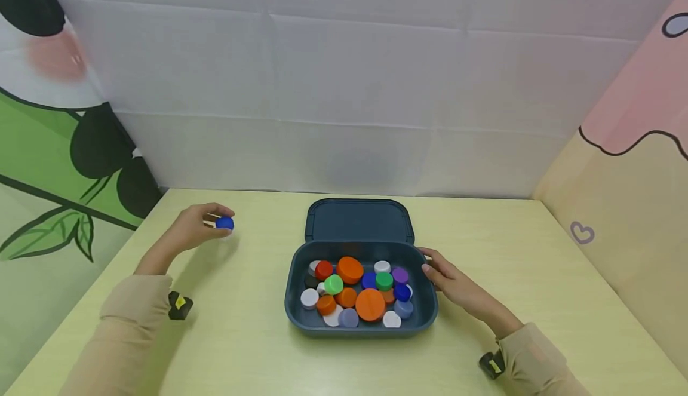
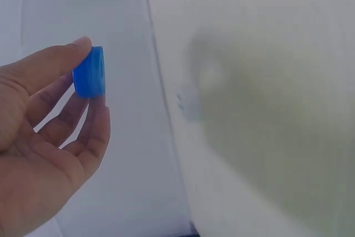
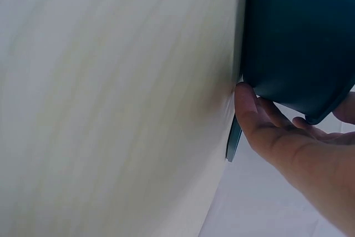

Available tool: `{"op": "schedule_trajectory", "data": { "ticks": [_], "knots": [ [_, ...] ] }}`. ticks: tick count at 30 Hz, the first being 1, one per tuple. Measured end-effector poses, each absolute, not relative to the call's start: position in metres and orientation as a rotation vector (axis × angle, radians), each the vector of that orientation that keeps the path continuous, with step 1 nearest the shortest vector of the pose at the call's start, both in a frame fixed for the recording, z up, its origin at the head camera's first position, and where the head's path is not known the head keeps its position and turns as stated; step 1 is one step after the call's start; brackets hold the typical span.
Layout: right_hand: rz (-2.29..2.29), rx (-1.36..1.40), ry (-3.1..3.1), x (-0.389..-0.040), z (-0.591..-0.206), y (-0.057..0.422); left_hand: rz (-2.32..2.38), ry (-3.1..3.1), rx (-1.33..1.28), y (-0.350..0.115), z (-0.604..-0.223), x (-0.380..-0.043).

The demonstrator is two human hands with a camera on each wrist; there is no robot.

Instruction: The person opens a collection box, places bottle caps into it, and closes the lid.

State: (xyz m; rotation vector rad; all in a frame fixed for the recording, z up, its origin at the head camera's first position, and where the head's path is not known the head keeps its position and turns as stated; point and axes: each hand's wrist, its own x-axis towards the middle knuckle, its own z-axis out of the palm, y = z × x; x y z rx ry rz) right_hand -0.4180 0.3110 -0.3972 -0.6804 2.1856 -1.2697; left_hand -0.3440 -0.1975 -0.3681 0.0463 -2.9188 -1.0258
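Observation:
My left hand [image 1: 196, 227] pinches a blue bottle cap [image 1: 224, 223] between thumb and fingers, above the far left part of the table. In the left wrist view the blue cap [image 2: 90, 72] stands on edge between the fingertips. At the right end of a dark blue lidded box [image 1: 361, 332], my right hand [image 1: 454, 279] grips the wall, with the thumb at the rim and the fingers on the outside. Inside the box lie several bottle caps in orange, white, red, green, blue, purple and black, among them a large orange cap [image 1: 371, 305].
The box's dark blue lid [image 1: 359, 221] lies behind it on the pale yellow table [image 1: 242, 348]. A white sheet [image 1: 344, 85] rises along the table's back edge. Patterned panels border both sides, green on the left [image 1: 37, 139] and pink and cream on the right [image 1: 634, 205].

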Motion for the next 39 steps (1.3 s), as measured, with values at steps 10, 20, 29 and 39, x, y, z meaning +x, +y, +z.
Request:
{"op": "schedule_trajectory", "data": {
  "ticks": [10, 20, 29, 39],
  "knots": [
    [-1.27, -0.661, 2.195, -0.417, -0.398, 0.311, -1.11, -2.842, -0.211, -0.134, -0.344, -0.357],
    [-1.278, -0.647, 2.206, -0.408, -0.398, 0.309, -1.086, -2.854, -0.508, -0.071, -0.338, -0.349],
    [-1.277, -0.643, 2.209, -0.404, -0.398, 0.309, -1.117, -2.943, -0.801, -0.027, -0.344, -0.331],
    [-1.282, -0.647, 2.199, -0.404, -0.397, 0.309, -1.083, -3.04, -1.082, -0.002, -0.357, -0.32]
  ]
}}
